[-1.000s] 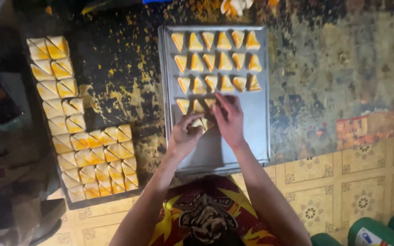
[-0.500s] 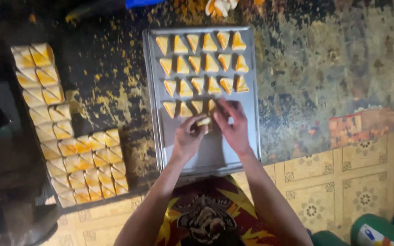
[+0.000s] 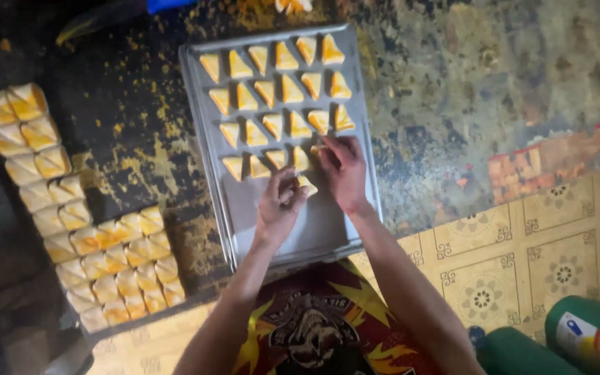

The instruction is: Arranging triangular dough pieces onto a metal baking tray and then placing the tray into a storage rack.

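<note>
A grey metal baking tray (image 3: 244, 208) lies on a dark, stained floor (image 3: 453, 90) flecked with yellow crumbs, and both hands work over its lower half. The left hand (image 3: 279, 205) sits near the tray's centre, its fingers curled shut around a small triangular pastry (image 3: 306, 185) that pokes out at about two o'clock from the knuckles. The right hand (image 3: 344, 170) lies just beside it, at one o'clock from the left, palm down with fingers bent over another pastry piece (image 3: 317, 148) at the end of the fourth row (how firmly it pinches I cannot tell, since the fingers hide most of it). Above the hands, toward twelve o'clock, three full rows of golden triangles (image 3: 276, 90) fill the tray's upper part, with a fourth, partial row (image 3: 262, 165) just at the fingertips. The tray's lower strip, at six o'clock from the hands, is bare metal. Well apart at nine o'clock, a long L-shaped bank of folded, uncooked pastries (image 3: 85, 229) lies on a dark board. At four o'clock the floor turns to patterned yellow tiles (image 3: 522, 264), with green cylinders (image 3: 585, 337) in the corner.
</note>
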